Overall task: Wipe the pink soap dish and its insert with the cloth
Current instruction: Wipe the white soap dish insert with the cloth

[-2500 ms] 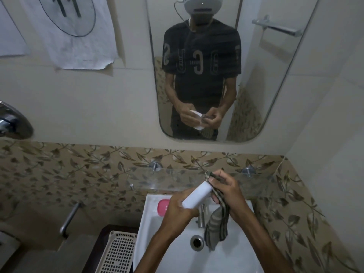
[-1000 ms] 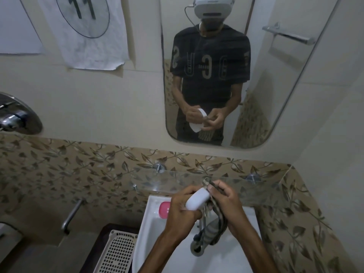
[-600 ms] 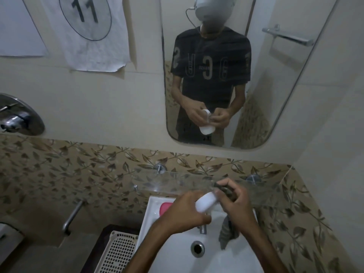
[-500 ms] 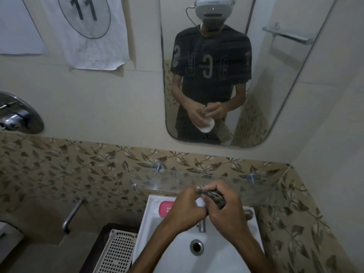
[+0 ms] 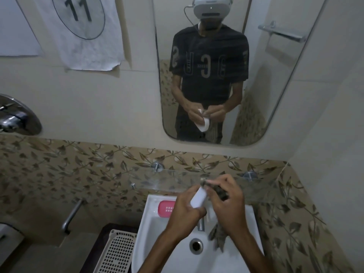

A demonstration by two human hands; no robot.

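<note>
Wiping is judged mid-way: a white piece – likely one part of the soap dish set – is held over the sink in the left hand, fingers curled round its lower end. The cloth is gripped in the right hand and pressed to the piece's upper end, its tail hanging blurred toward the drain. The pink part lies on the sink's far-left rim, untouched – apparently still to be wiped.
</note>
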